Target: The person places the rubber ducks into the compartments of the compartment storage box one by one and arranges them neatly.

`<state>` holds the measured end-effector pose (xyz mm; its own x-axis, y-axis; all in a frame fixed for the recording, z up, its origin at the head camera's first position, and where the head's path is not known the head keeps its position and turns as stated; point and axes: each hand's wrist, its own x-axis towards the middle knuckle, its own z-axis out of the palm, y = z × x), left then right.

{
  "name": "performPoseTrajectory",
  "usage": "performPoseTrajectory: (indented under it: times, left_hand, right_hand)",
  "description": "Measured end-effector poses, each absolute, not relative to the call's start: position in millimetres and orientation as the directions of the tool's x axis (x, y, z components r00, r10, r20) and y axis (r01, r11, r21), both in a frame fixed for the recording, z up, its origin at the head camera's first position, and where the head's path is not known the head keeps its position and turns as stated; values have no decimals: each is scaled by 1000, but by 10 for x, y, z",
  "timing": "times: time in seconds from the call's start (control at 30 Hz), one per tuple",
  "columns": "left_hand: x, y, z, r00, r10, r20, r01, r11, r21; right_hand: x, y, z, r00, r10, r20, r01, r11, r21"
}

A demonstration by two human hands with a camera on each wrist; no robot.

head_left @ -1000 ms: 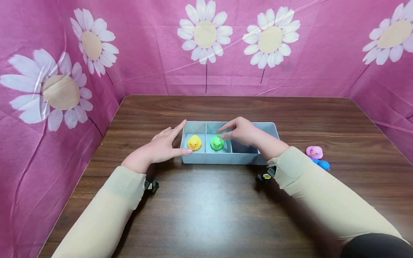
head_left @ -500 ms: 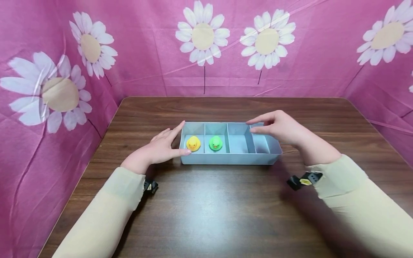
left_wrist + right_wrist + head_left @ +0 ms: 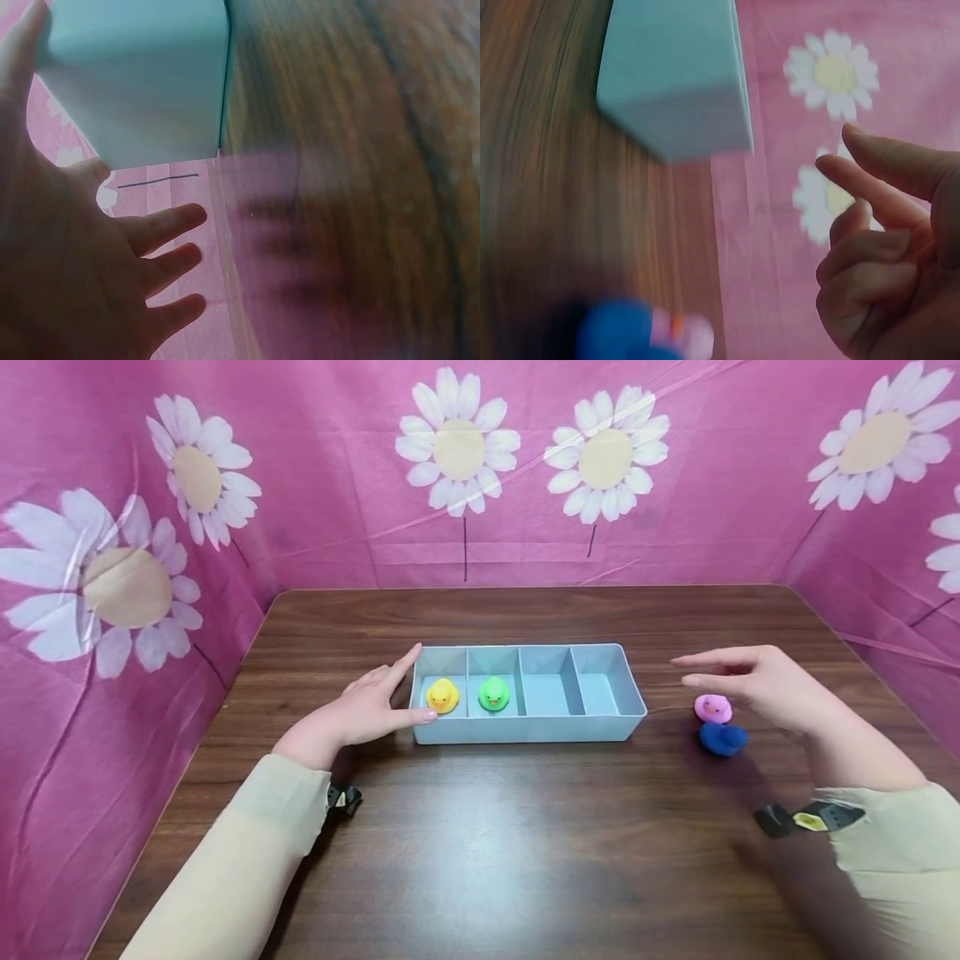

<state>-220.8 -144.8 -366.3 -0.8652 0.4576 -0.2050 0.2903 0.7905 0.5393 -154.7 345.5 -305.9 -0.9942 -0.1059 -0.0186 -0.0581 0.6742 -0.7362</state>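
My left hand point(image 3: 367, 710) spans the left end of a pale blue divided box point(image 3: 525, 729), thumb at its front corner and index finger at the back corner. In the left wrist view the other fingers point(image 3: 172, 229) stretch out straight beside the box. A yellow rubber duck point(image 3: 442, 695) sits in the leftmost compartment, a green rubber duck point(image 3: 493, 693) in the one beside it. Above the table, right of the box, my right hand point(image 3: 765, 685) holds nothing. Its thumb and index finger extend, the others bend. A pink rubber duck point(image 3: 712, 708) and a blue rubber duck point(image 3: 723, 739) lie below it.
The two right compartments of the box hold nothing. The brown wooden table point(image 3: 480, 843) is bordered by a pink cloth point(image 3: 330, 485) with white daisies at the back and sides. The pink and blue ducks stand close together.
My right hand has left the green duck's compartment and moved right, past the box, to over the pink and blue ducks. The left hand stays at the box's left end.
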Motion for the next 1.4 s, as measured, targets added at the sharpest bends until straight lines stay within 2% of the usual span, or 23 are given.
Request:
performPoseTrajectory:
  times: [0.2,0.57,0.77,1.13,1.4]
  left_hand:
    - [-2204,-1449,-3651,-860,464,-212,282,779,561]
    - [-2206,-1456,-3662,-867,453,-210,274,784,557]
    - [-2199,-1451,-3653,-866,455,-208,279,784,554]
    - [-2213,-1452,-3682,-864,461,-201,293,786,545]
    - [-2205,-1452,-3660,-864,465,-194,303,787,538]
  right_hand:
    - [-1381,3884,-3196,-998,-67,-18,-29,645,-764]
    - [-1207,4331,-3395,-975,-181,-131,-9,616,-788]
    - [-1182,4424,-3522,-940,-292,-176,-26,577,-816]
    - [-1238,4418,-3676,-948,-251,-196,18,572,-820]
    - [-1234,4423,-3676,-934,-289,-209,7,572,-820]
